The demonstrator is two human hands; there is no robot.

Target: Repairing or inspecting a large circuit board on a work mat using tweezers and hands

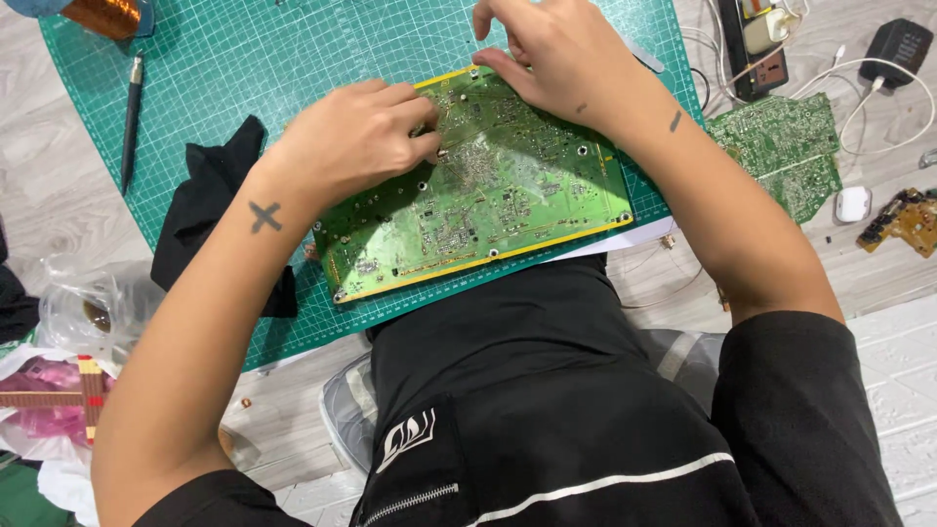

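On one green mat (244, 59), two hands (356, 137) (556, 54) atop one circuit board (498, 200).

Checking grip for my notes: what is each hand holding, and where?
Both hands press on the large green rectangular circuit board: left hand at its upper-left area, right hand at the top edge. Whether fingers pinch anything small cannot be told.

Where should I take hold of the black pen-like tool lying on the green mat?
Probably at the middle of the black pen-like tool, pinching its slim shaft from above across its width. It lies flat and nearly upright in the picture on the green cutting mat, clear of the black cloth and both hands, so either side is open.
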